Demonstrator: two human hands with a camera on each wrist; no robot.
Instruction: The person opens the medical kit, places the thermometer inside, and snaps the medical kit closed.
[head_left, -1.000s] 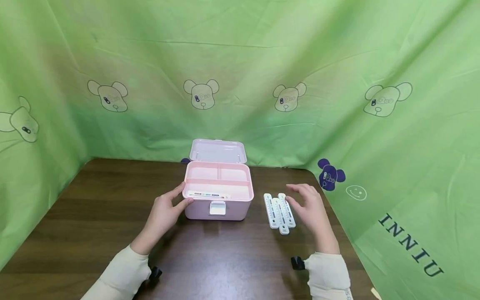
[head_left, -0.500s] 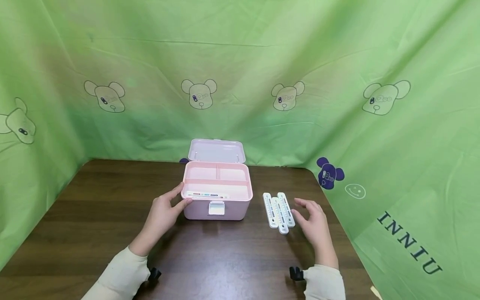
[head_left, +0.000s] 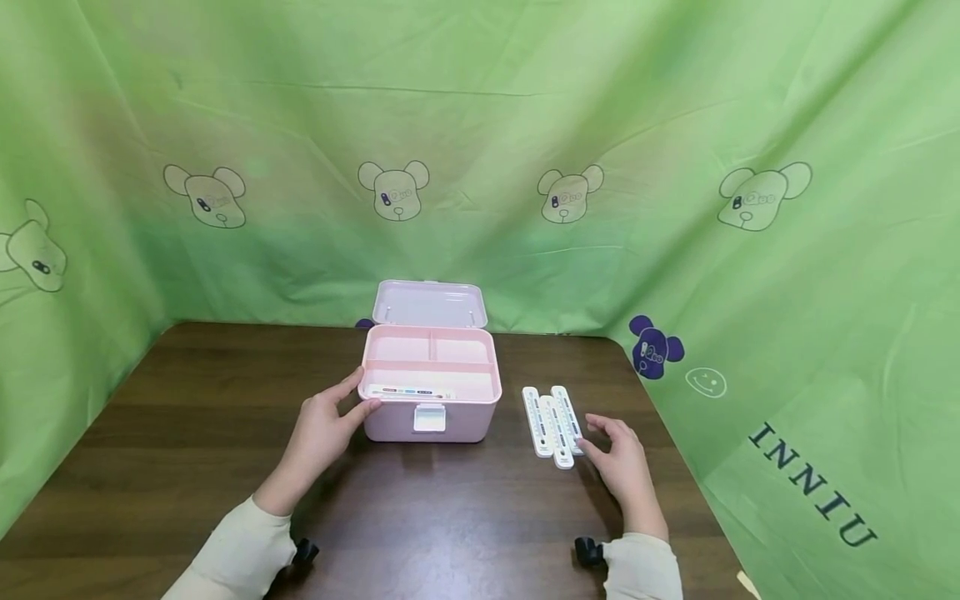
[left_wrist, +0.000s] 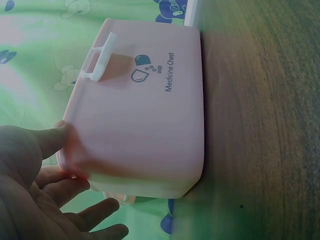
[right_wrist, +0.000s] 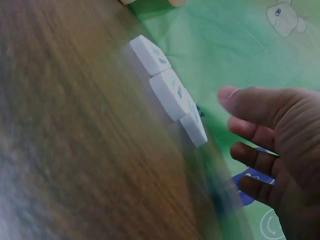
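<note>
A pink medicine box (head_left: 457,423) stands on the table with its lid tipped back. My left hand (head_left: 318,433) holds its front left corner, thumb at the front rim and forefinger along the side. The left wrist view shows the printed front wall (left_wrist: 140,120) and the other fingers spread off the box. One flat white thermometer (head_left: 412,392) lies in the box's front compartment. Right of the box, three similar thermometers (head_left: 557,432) lie side by side. My right hand (head_left: 624,462) hovers at the rightmost one, fingers relaxed and thumb close to its lower end; contact is unclear.
The dark wooden table (head_left: 240,375) bears all of this. Green printed cloth (head_left: 480,100) hangs behind and on both sides. The raised lid (head_left: 429,304) stands at the back of the box, and a white latch (head_left: 430,418) is on its front.
My right hand first drew back from the thermometers, then came in lower beside the rightmost one. The left hand keeps its hold on the box; the head view has shifted slightly.
</note>
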